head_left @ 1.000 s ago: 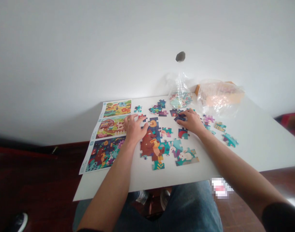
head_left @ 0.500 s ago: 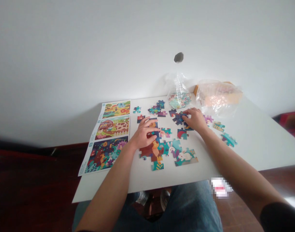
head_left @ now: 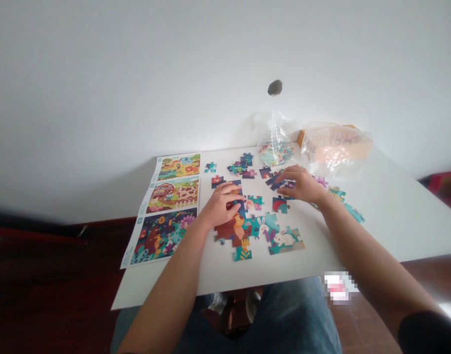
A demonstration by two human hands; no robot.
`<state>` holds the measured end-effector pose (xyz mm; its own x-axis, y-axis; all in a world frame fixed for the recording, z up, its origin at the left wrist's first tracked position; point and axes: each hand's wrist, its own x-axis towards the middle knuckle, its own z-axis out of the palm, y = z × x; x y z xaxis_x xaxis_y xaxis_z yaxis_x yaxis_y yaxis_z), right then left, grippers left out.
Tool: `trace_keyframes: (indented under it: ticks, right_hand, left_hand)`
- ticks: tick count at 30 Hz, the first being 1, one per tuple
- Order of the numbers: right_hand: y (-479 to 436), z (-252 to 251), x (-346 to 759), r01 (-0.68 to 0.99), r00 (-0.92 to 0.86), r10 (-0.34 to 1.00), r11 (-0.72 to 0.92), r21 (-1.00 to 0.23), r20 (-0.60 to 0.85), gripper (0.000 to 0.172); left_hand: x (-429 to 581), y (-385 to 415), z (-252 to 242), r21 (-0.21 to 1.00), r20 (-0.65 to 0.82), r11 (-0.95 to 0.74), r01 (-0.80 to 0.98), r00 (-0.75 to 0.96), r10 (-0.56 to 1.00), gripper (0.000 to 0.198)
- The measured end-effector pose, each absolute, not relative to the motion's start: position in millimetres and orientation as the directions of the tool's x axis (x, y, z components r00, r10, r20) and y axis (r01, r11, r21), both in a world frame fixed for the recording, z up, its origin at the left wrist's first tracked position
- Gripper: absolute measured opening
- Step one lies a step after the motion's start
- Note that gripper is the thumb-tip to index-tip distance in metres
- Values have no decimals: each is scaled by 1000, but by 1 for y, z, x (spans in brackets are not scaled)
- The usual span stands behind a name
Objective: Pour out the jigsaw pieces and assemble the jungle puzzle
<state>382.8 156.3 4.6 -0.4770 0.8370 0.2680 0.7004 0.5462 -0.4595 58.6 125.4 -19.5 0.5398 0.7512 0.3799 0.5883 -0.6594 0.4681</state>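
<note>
My left hand (head_left: pixel 224 203) lies over the upper left of a partly joined jigsaw puzzle (head_left: pixel 240 228), fingers spread and covering some of it. The joined part shows a brown bear and white rabbits. My right hand (head_left: pixel 301 186) hovers or rests over a cluster of dark blue puzzle pieces (head_left: pixel 274 182), thumb and fingers apart; its palm hides some of them. Between the hands lie a teal and pink piece (head_left: pixel 255 202) and a piece with a red curved shape (head_left: pixel 280 205).
A printed picture sheet (head_left: pixel 169 194) lies at the left of the white table (head_left: pixel 387 211). More loose pieces (head_left: pixel 242 164) sit toward the wall. At the back stand a clear bag of pieces (head_left: pixel 275 152) and a plastic-covered yellow box (head_left: pixel 336 145).
My right hand has opened wider and shifted slightly right and down over the dark pieces, turning them a little. My left hand stays over the joined puzzle.
</note>
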Motion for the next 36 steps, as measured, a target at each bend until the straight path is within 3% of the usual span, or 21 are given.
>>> trace_keyframes:
  ticks: [3,8,12,18,30,36]
  right_hand:
    - [152,8,383,647,-616,768,620,-444,175,25]
    - [159,-6,379,676,-586,798,577,-457,141,25]
    - [153,-8,367,725,-527,827,557,-405,196,25]
    - [131,-7,331,637,-607,740,671,-380,288,44]
    - [144,-16,344,697,-547,791,612,-373,275,19]
    - [150,-15,335,739,-489,811,581,-341,321,26]
  left_hand:
    - [55,130,-23,461,451,-630,625,446,773,25]
    - [50,135,-26,454,448,-588,669,399,800,24]
    - [54,132,-26,421,444,-626,656,453,773,23]
    - [56,129,-26,375,433,-638,673,481,762,24]
    - [49,135,-34,329,436,-497,803,338,834,29]
    - [48,138,-34,328,412,-455,828,308,858,31]
